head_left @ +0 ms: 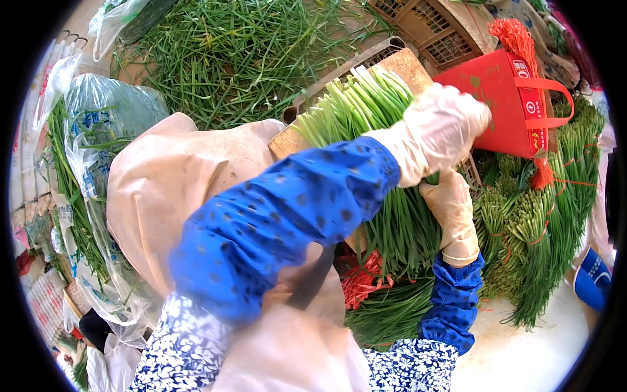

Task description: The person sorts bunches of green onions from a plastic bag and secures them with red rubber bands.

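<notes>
A thick bunch of garlic chives (366, 104) lies across a wooden board (401, 65), pale cut stalks at the upper end and dark green leaves hanging down. My left hand (447, 121), in a pale glove, reaches across to the right above the bunch. It is closed in a fist beside the red bag (490, 98); what is in its fingers, if anything, is hidden. My right hand (454, 212), also gloved, grips the right side of the bunch lower down, its fingertips partly covered by the left hand. Red strings (513, 39) stick out of the bag.
Tied chive bundles (522, 228) are piled at the right. Loose leaves (222, 59) litter the floor ahead, near a brown plastic crate (431, 29). Clear plastic bags (98, 124) with greens stand at the left. More red string (366, 281) and chives (392, 310) lie below the board.
</notes>
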The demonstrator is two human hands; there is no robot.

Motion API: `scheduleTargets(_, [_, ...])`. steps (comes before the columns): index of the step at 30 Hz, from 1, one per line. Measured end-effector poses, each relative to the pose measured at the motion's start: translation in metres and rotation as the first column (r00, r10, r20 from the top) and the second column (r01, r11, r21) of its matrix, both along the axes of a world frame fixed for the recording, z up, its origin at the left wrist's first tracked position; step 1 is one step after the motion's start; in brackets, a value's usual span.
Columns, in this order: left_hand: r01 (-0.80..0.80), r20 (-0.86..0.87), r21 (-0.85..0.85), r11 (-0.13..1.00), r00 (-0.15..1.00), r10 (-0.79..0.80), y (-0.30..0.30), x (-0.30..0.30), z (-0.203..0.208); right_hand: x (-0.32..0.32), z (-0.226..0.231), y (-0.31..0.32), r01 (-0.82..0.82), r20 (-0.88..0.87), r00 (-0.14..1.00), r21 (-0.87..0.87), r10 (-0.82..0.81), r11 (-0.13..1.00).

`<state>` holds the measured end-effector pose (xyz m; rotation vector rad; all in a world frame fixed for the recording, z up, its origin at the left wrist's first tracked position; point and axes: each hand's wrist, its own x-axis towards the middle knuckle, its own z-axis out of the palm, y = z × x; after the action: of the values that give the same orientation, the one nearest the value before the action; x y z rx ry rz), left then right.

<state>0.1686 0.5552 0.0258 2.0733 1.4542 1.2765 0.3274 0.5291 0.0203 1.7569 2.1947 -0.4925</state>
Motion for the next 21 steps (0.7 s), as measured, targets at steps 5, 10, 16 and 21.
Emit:
scheduleTargets(5, [-0.105,0.312,0.302,0.948,0.95,0.006,-0.013,-0.015,0.008,0.037,0.025,0.005,0.324,-0.617,0.623,-0.357,-0.482,0.876])
scheduleTargets(10, [-0.256,0.799,0.222,0.941,0.601,-0.025,-0.012,-0.088,0.028,0.028,0.046,0.011,-0.142,-0.475,0.238,-0.88,-0.847,0.454])
scheduleTargets(16, [0.001,0.552,-0.038,0.999,0.834,0.02,0.0,-0.044,0.01,0.034,-0.008,0.029,-0.192,-0.145,0.332,-0.978,-0.932,0.084])
scheduleTargets(21, [0.033,-0.232,0.002,0.999,0.972,-0.031,0.023,0.004,-0.046,0.04,-0.001,0.029,-0.145,-0.139,0.365,-0.985,-0.92,0.091])
